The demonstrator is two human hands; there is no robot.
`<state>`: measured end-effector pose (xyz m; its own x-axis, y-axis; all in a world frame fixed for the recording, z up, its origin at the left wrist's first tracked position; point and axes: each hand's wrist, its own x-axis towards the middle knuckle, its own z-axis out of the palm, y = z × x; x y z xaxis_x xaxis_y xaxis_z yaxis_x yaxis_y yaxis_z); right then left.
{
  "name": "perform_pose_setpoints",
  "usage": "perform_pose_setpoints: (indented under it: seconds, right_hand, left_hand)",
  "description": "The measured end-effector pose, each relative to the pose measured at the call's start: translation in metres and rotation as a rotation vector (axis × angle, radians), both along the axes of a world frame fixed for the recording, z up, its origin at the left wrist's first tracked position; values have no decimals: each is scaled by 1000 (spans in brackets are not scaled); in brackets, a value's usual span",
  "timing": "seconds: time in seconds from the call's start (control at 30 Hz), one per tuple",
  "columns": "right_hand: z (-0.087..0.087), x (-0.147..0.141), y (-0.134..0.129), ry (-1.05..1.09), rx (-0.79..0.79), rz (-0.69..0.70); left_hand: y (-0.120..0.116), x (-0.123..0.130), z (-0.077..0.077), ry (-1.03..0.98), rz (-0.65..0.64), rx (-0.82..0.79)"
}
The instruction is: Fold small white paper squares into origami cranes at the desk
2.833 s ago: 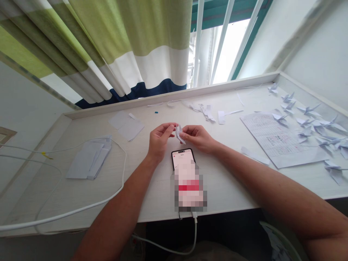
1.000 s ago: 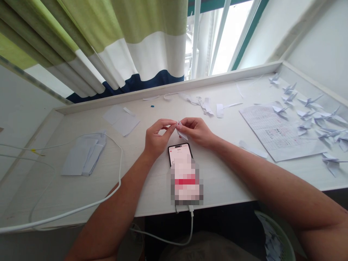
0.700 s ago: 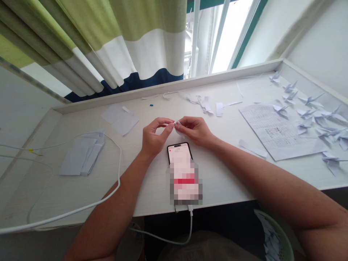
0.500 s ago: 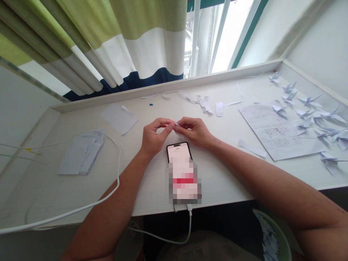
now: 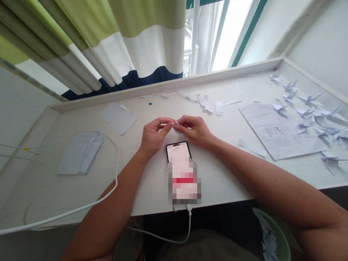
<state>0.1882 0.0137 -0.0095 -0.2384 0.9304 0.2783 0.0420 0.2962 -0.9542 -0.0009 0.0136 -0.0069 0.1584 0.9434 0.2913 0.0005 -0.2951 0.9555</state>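
Between my fingertips, at the middle of the desk, is a small folded piece of white paper (image 5: 176,122), mostly hidden by the fingers. My left hand (image 5: 154,135) pinches it from the left, thumb and forefinger together. From the right, my right hand (image 5: 195,129) grips the same paper, its fingers curled. Just below the hands lies a phone (image 5: 178,154) with a lit screen, its lower part blurred out and a white cable (image 5: 189,212) plugged into its bottom end.
Several folded paper cranes (image 5: 306,112) and a printed sheet (image 5: 280,134) cover the right side. Paper stacks (image 5: 74,154) and loose sheets (image 5: 122,121) lie left. Paper scraps (image 5: 203,102) sit behind my hands. A looping white cable (image 5: 118,163) crosses my left forearm. Below right stands a green basket (image 5: 282,235).
Both hands keep their pinch on the paper, with only slight shifts of the fingers. The whole view has moved very slightly; nothing else on the desk has changed.
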Motion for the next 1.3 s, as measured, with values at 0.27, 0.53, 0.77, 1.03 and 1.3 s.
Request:
perform_pose_setpoints:
  seconds: [0.27,0.53,0.77,1.03,1.3]
  right_hand:
    - [1,0,0,35,-4,11]
    - [1,0,-1,38,-12,-5]
    - [0,0,0,52,-19,8]
    - [2,0,-1,23,-18,-4]
    - [4,0,-2,5,8,-20]
  left_hand:
    - [-2,8,-1,-76,38,-1]
    - [-3,-1,0,114,136,127]
    - [-2,-4,3,252,130,292]
    - [-5,-1,6,295,103,242]
    - [-2,3,-3,207,102,147]
